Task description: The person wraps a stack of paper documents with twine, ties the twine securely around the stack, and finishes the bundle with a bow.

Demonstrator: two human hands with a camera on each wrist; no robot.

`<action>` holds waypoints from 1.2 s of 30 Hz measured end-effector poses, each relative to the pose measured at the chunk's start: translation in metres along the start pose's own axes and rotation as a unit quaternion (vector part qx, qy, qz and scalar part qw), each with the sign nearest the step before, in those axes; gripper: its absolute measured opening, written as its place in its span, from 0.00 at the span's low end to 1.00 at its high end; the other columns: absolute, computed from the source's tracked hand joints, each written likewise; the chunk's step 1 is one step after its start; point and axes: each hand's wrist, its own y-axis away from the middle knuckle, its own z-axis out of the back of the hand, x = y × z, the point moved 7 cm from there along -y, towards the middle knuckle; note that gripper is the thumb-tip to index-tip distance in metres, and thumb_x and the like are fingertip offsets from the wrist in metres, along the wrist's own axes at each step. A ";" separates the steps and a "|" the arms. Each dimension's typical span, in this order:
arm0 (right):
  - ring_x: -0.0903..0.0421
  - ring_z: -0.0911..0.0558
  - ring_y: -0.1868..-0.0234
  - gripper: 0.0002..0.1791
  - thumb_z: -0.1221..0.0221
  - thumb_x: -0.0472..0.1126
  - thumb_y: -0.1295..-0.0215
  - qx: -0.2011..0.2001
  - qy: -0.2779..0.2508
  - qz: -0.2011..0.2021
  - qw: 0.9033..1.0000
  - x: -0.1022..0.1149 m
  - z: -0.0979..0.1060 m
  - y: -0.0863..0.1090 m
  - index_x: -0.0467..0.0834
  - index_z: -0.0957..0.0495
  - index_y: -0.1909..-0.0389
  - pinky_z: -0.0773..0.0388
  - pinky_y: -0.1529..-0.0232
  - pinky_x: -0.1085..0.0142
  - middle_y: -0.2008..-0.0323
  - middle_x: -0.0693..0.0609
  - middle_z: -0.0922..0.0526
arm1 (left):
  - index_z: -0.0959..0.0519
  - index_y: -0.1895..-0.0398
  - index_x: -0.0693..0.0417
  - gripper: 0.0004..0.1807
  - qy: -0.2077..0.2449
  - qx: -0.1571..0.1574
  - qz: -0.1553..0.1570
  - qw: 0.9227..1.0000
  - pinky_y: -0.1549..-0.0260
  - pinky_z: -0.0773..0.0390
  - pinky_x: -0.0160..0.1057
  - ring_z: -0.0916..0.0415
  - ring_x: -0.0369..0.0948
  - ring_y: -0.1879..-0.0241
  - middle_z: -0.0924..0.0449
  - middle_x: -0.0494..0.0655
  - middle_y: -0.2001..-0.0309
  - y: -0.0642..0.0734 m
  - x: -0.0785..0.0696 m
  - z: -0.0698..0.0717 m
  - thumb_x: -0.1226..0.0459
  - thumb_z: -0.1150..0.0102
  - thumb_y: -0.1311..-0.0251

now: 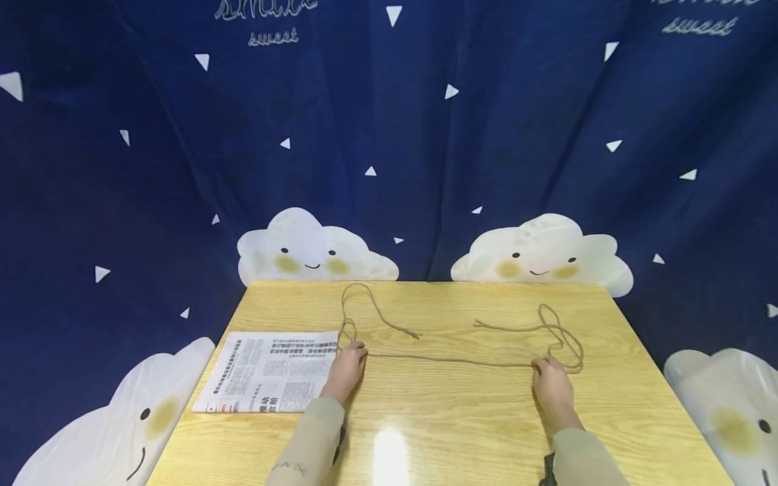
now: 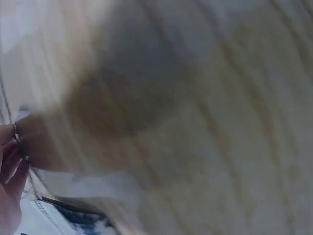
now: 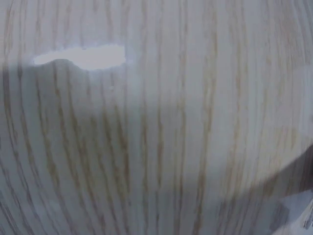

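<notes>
A thin brown cord [image 1: 450,359] runs nearly straight across the wooden table between two hands. My left hand [image 1: 346,370] pinches it beside the right edge of a folded newspaper [image 1: 273,371]; beyond these fingers the cord makes a small loop and a long curved tail. In the left wrist view the left hand's fingertips [image 2: 19,142] meet around the cord at the left edge. My right hand [image 1: 553,388] pinches the cord near its other end, where it curls into loops and a tail pointing left. The right wrist view holds only tabletop and shadow.
The light wooden table [image 1: 462,425] has a bright glare spot near its front. Behind it hangs a dark blue curtain [image 1: 401,135] with white triangles and smiling clouds, which also reaches down both sides of the table.
</notes>
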 end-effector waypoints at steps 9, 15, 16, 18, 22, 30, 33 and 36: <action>0.35 0.33 0.45 0.17 0.56 0.32 0.36 0.009 -0.030 0.086 0.996 0.030 -0.003 -0.013 0.33 0.29 0.49 0.41 0.42 0.40 0.49 0.34 0.29 | 0.28 0.45 0.61 0.19 -0.003 0.016 -0.072 0.997 0.41 0.35 0.51 0.34 0.51 0.42 0.29 0.56 0.43 -0.018 -0.037 -0.001 0.64 0.48 0.37; 0.32 0.43 0.38 0.24 0.58 0.37 0.31 0.100 -0.034 0.082 0.991 0.044 -0.012 -0.031 0.31 0.41 0.38 0.46 0.39 0.39 0.37 0.31 0.42 | 0.39 0.34 0.55 0.24 -0.019 0.123 -0.052 0.991 0.37 0.47 0.56 0.48 0.49 0.33 0.43 0.50 0.33 -0.033 -0.054 -0.021 0.59 0.58 0.32; 0.32 0.45 0.37 0.25 0.58 0.39 0.31 0.113 -0.029 0.078 0.990 0.045 -0.013 -0.033 0.30 0.44 0.36 0.47 0.39 0.39 0.36 0.30 0.45 | 0.40 0.34 0.54 0.25 -0.025 0.134 -0.047 0.990 0.36 0.48 0.56 0.49 0.48 0.33 0.44 0.50 0.32 -0.035 -0.055 -0.024 0.58 0.59 0.32; 0.32 0.49 0.35 0.28 0.57 0.41 0.30 0.139 -0.017 0.069 0.988 0.045 -0.017 -0.037 0.29 0.48 0.35 0.51 0.37 0.39 0.34 0.30 0.50 | 0.41 0.33 0.53 0.25 -0.038 0.155 -0.040 0.986 0.36 0.50 0.57 0.51 0.47 0.32 0.44 0.48 0.32 -0.038 -0.057 -0.031 0.56 0.61 0.31; 0.32 0.52 0.34 0.31 0.59 0.44 0.29 0.186 0.003 0.055 0.981 0.040 -0.025 -0.040 0.28 0.53 0.34 0.54 0.37 0.40 0.33 0.29 0.55 | 0.42 0.32 0.50 0.26 -0.046 0.193 -0.016 0.980 0.35 0.53 0.58 0.52 0.46 0.32 0.44 0.47 0.32 -0.040 -0.056 -0.040 0.53 0.64 0.30; 0.29 0.48 0.37 0.31 0.59 0.45 0.29 0.186 0.020 0.037 0.982 0.036 -0.025 -0.041 0.29 0.52 0.34 0.48 0.41 0.36 0.35 0.28 0.53 | 0.41 0.33 0.50 0.28 -0.051 0.185 -0.006 0.981 0.35 0.53 0.56 0.51 0.47 0.32 0.44 0.47 0.32 -0.044 -0.056 -0.040 0.49 0.63 0.32; 0.30 0.48 0.37 0.32 0.57 0.45 0.30 0.173 0.019 0.041 0.984 0.043 -0.021 -0.045 0.30 0.53 0.34 0.48 0.41 0.36 0.34 0.28 0.53 | 0.42 0.32 0.50 0.28 -0.049 0.198 -0.012 0.979 0.35 0.53 0.57 0.52 0.47 0.31 0.46 0.47 0.31 -0.045 -0.060 -0.043 0.49 0.64 0.32; 0.31 0.53 0.35 0.35 0.57 0.46 0.30 0.206 0.016 0.049 0.977 0.049 -0.025 -0.048 0.27 0.57 0.34 0.51 0.39 0.37 0.33 0.28 0.58 | 0.43 0.31 0.48 0.29 -0.046 0.213 0.002 0.976 0.36 0.53 0.58 0.53 0.48 0.31 0.47 0.46 0.31 -0.042 -0.060 -0.044 0.48 0.66 0.32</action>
